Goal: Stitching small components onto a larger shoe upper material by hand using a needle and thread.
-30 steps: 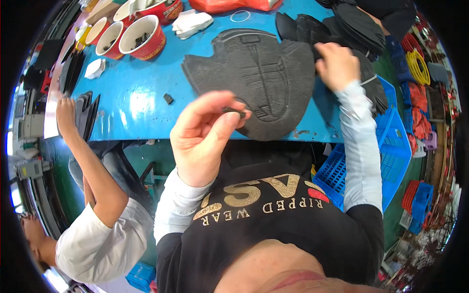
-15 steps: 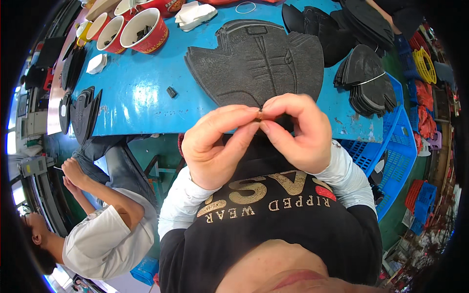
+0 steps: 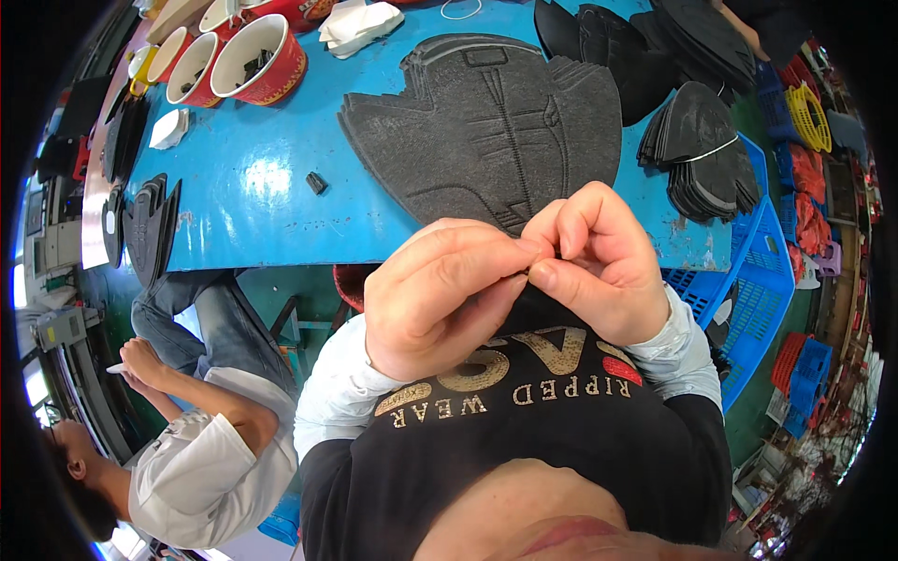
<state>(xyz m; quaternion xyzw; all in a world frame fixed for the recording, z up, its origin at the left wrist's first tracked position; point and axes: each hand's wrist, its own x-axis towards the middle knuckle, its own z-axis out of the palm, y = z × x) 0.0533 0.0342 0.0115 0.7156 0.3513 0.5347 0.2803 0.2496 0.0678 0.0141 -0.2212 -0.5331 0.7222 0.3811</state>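
Note:
My left hand (image 3: 444,292) and my right hand (image 3: 606,266) meet at the fingertips in front of my chest, just off the table's near edge. Each is closed in a pinch. Whatever lies between the fingertips is tiny and mostly covered, so I cannot make it out. Right beyond the hands lies a stack of dark grey shoe-upper pieces (image 3: 482,131), with stitched-looking lines and a small rectangle on the top one. A small black piece (image 3: 317,182) rests on the blue table (image 3: 262,229), left of the stack.
Red-and-white paper tubs (image 3: 260,61) with black bits stand far left, near folded white paper (image 3: 360,26). Bound black pieces (image 3: 702,154) lie at right, above blue plastic crates (image 3: 753,309). Black pieces (image 3: 150,229) lie at the left edge. A co-worker (image 3: 206,449) sits at left.
Both hands have shifted slightly right, the fingertips overlapping more and the left fingers flatter. The view has turned a little. The co-worker's hands have moved slightly.

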